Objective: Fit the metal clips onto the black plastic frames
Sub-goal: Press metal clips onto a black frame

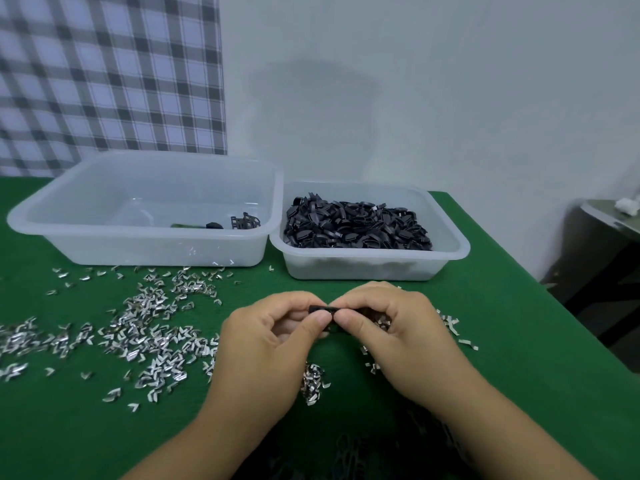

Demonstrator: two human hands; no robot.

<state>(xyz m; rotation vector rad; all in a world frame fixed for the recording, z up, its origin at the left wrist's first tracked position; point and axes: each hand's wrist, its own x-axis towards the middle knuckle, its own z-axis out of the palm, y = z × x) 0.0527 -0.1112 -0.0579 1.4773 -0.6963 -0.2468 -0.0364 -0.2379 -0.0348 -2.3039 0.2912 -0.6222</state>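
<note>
both hands, left hand (273, 336) and right hand (388, 323), pinch one black frame (323, 309); a skewed clip could slip off if pressed unevenly.

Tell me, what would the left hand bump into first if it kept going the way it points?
Probably the right hand: the left hand points rightward along the black plastic frame both hands pinch, with hardly any gap between them.
</note>
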